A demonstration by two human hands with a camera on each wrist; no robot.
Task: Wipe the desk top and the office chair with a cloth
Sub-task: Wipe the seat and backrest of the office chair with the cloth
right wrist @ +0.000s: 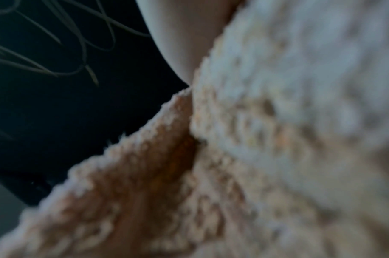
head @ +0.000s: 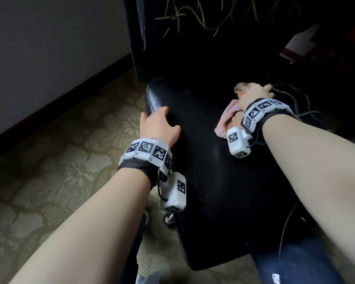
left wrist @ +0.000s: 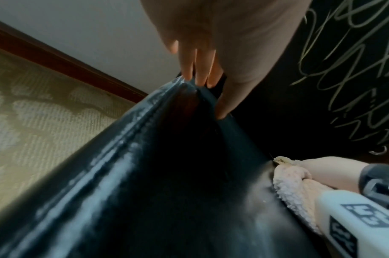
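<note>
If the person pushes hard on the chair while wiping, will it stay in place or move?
The chair probably rolls: a caster shows under the seat. The left hand rests on the seat edge, likely steadying it. The carpet may slow rolling somewhat.

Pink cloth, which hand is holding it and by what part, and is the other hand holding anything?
The right hand bunches the pink cloth at its far end. The left hand rests on the chair seat.

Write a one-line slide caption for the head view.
Right hand presses a pink cloth on the black chair seat while the left hand steadies its edge.
</note>
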